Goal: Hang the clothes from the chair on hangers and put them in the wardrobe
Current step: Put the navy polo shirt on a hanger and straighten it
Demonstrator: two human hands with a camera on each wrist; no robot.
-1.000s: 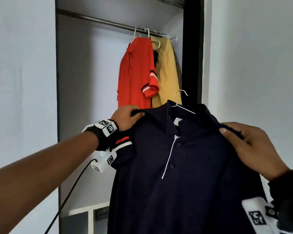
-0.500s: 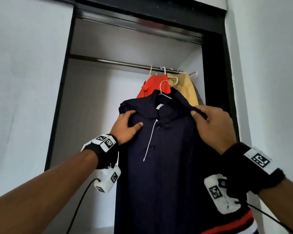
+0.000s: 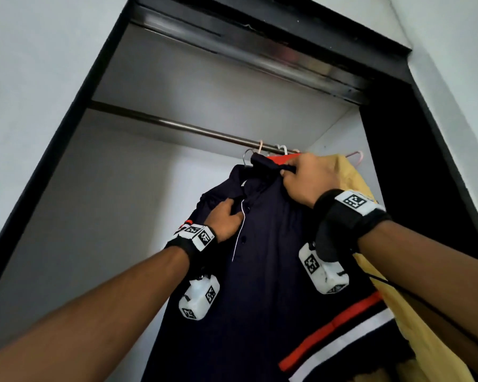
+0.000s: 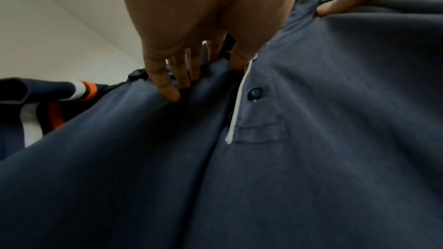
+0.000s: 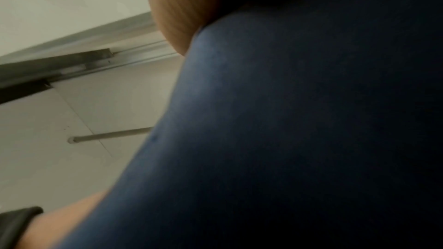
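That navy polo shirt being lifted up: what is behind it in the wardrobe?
Behind the navy polo shirt hang a yellow garment and a sliver of a red garment. The shirt covers most of both, so their shapes stay hidden.

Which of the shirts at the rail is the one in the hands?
The navy polo shirt: both hands grip it near the collar; the red and yellow ones hang behind it, untouched.

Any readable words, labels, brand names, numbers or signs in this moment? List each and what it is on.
No readable text anywhere.
Wrist bands: black-and-white square code markers only, no letters or digits.
Wrist cameras: the same kind of markers.
Navy polo shirt: a pale neck tag shows inside the collar, too small to read.
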